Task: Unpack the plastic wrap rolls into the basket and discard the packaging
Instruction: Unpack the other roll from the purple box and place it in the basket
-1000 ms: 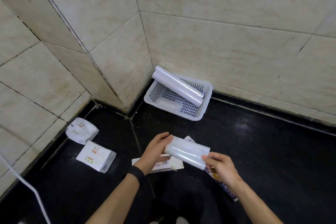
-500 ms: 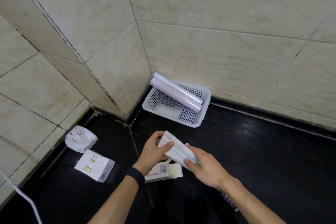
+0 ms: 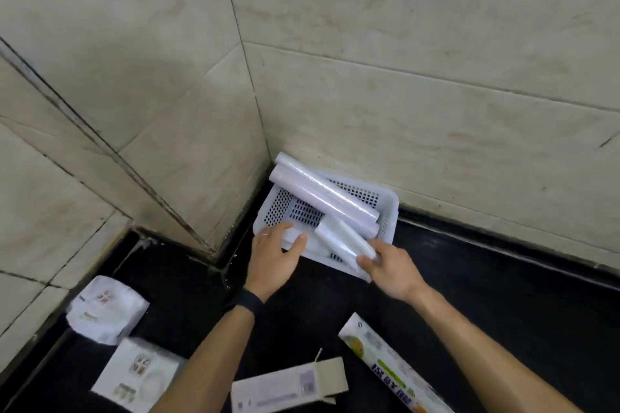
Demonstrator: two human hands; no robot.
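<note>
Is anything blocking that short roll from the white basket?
Nothing visible. The right hand holds the short plastic wrap roll over the white perforated basket; two longer pale rolls lie farther back, leaving room.

- Left hand [image 3: 273,261], wrist black-banded, lies with loose fingers on the near rim of the basket [image 3: 392,208].
- Right hand [image 3: 392,270], beside it, grips a short roll [image 3: 345,240] by its end over that rim.

Light: soft, even, fairly bright
Shadow: dim patch, left wall [image 3: 151,74]
Glare: sheen on plastic wrap rolls [image 3: 323,193]
Blur: motion smear overall
</note>
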